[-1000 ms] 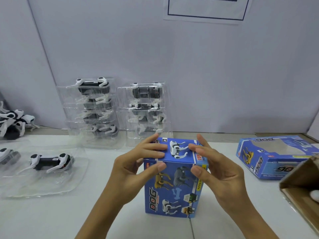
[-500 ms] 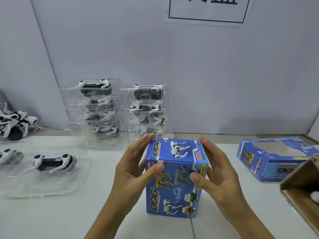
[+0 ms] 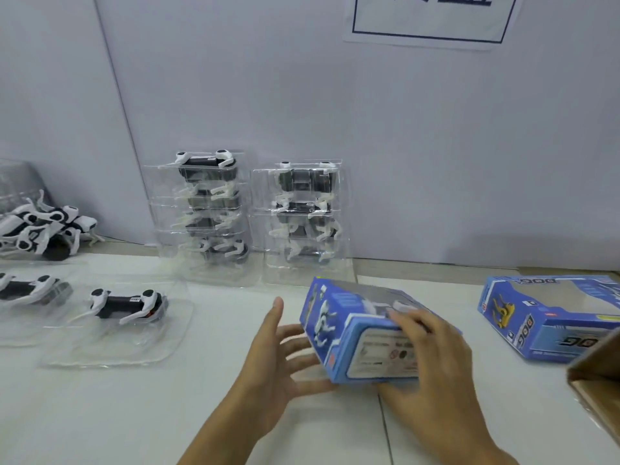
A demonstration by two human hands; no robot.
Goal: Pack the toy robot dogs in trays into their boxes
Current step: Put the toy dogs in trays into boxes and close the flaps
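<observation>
Held box: blue toy box (image 3: 362, 330) tipped on its side over the white desk (image 3: 100, 414); its small print is blurred, unreadable.
Left hand (image 3: 281, 360): fingers spread, straight, against the box's left end.
Right hand (image 3: 432, 367): fingers curled over the box's near edge, gripping it.
Second box (image 3: 550, 320): lies flat at right, printed "DOG".
Dogs in trays: two stacks (image 3: 248, 216) against the wall; one tray (image 3: 120, 317) lies at left.
Wall sign (image 3: 432, 18): writing cut off.

left hand (image 3: 275, 367): bare, no glove; right hand (image 3: 432, 374): bare | forearms: unsleeved
</observation>
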